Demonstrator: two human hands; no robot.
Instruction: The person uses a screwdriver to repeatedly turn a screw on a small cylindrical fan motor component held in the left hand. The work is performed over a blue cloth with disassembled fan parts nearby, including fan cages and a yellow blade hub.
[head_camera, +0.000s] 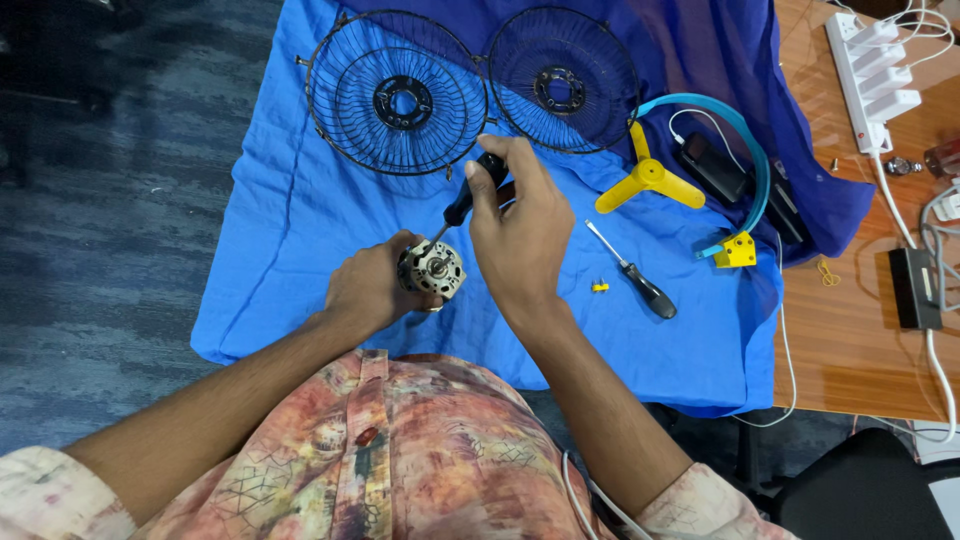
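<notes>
two wire fan grilles (395, 95), yellow fan blade (648, 177), spare screwdriver (632, 274)

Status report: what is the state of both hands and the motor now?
Left hand grips fan motor. Right hand holds black-handled screwdriver, tip on motor. Two fan grilles lie behind, apart; nothing in the way.

Blue cloth (300, 220) under both hands. Two black wire grilles (396, 92) above them. Screwdriver (468, 195) in right hand (520, 240): black handle. Motor (433, 268) in left hand (368, 288): silver-grey. Right of the hands: yellow fan blade (650, 180), second black-handled screwdriver (635, 275), white power strip (868, 75). Shirt (400, 460): mottled pink-orange print.
</notes>
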